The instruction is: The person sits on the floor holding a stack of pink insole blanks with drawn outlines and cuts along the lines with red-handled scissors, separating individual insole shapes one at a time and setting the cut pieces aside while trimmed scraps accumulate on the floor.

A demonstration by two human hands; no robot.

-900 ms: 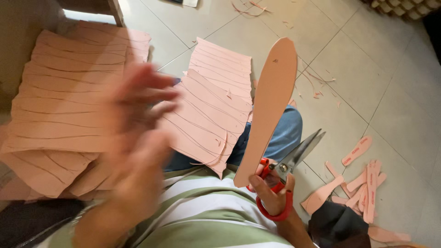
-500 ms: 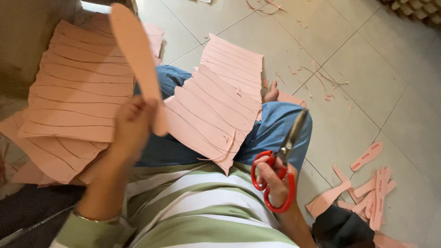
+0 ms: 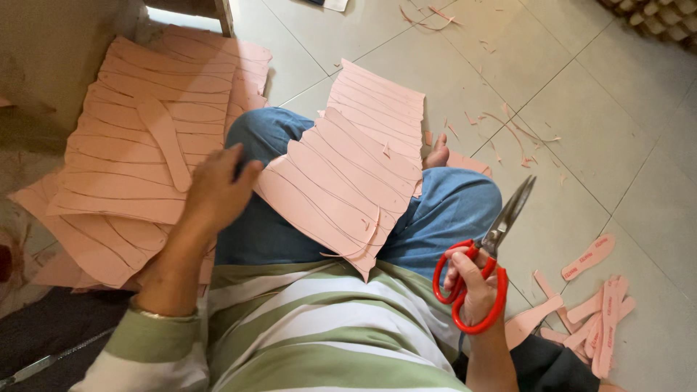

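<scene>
Holding the red-handled scissors (image 3: 485,254) blades-up, my right hand (image 3: 470,282) is clamped through the loops beside the knee, while my left hand (image 3: 215,190), fingers loose and holding nothing, rests at the edge of the pink foam sheet (image 3: 347,181) draped over my lap. Risk noted: the sheet overhangs the jeans (image 3: 443,210) unsupported, so it could slide off, and the raised blade tips sit near the leg.

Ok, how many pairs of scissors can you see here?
1: the red-handled scissors are in the right hand, blades shut and pointing up over the tiled floor. Others may lie hidden under the pink sheets.
</scene>
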